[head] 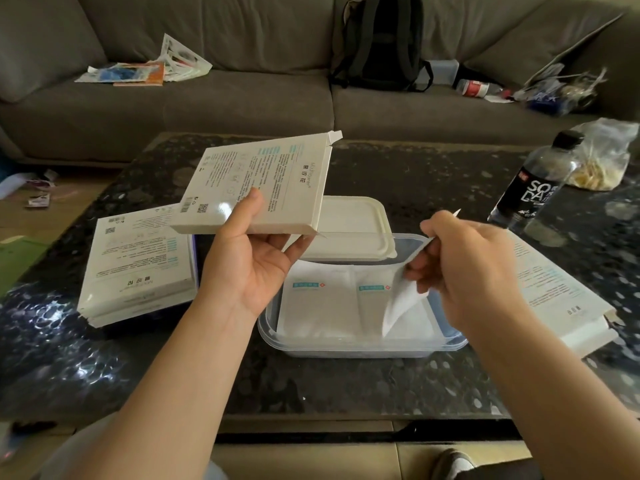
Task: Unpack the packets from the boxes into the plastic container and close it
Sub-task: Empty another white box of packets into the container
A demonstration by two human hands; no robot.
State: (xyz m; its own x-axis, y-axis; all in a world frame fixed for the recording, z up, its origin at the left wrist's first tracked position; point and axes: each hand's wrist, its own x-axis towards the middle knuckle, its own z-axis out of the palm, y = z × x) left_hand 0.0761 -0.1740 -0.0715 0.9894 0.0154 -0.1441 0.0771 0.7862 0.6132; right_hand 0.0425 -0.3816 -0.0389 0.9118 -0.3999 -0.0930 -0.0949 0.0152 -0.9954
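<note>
Dark table [346, 382]; bottle [533, 188] apparently "SODA".

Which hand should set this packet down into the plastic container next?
Probably the right hand. It already pinches the white packet directly over the open plastic container, above packets already inside. The left hand is occupied holding the white box up, off to the side.

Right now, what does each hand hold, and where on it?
Left hand grips a box at its near long edge. Right hand pinches a white packet at its upper end.
</note>
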